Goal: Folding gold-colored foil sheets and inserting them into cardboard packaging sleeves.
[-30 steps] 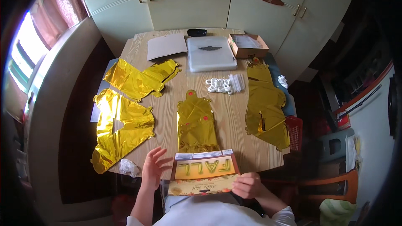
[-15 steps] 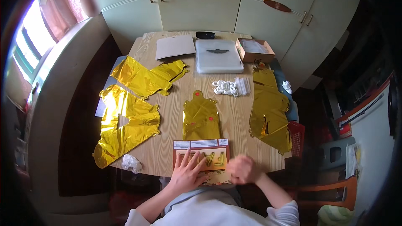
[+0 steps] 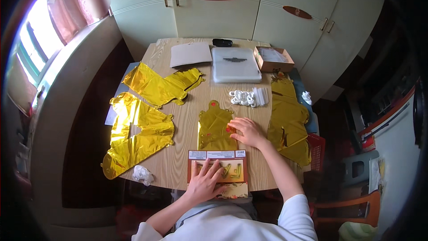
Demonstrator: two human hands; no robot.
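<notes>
Fingers spread, my left hand [image 3: 205,183] lies flat on a printed card package [image 3: 239,179] at the near edge of the table. The package is orange and brown with gold lettering, partly hidden by that hand. A folded gold foil balloon [image 3: 213,127] with red dots and small tabs lies just beyond it. My right hand [image 3: 246,131] reaches over the balloon's right edge, fingers curved beside a red dot, thumb apart from them. Flat gold foil balloons [image 3: 142,138] lie at the left, and another foil balloon [image 3: 289,111] is at the right.
Coiled white ribbons [image 3: 242,98] and thin clear sticks [image 3: 261,97] sit mid-table. Behind are a grey board [image 3: 191,54], a stack of clear plastic sleeves [image 3: 236,72], a cardboard box [image 3: 278,67] and a black case [image 3: 222,43]. Crumpled white plastic [image 3: 142,175] is near left.
My right hand has moved from beside the package up and away to the folded balloon's right edge, and its fingers have opened out. My left hand stays on the package.
</notes>
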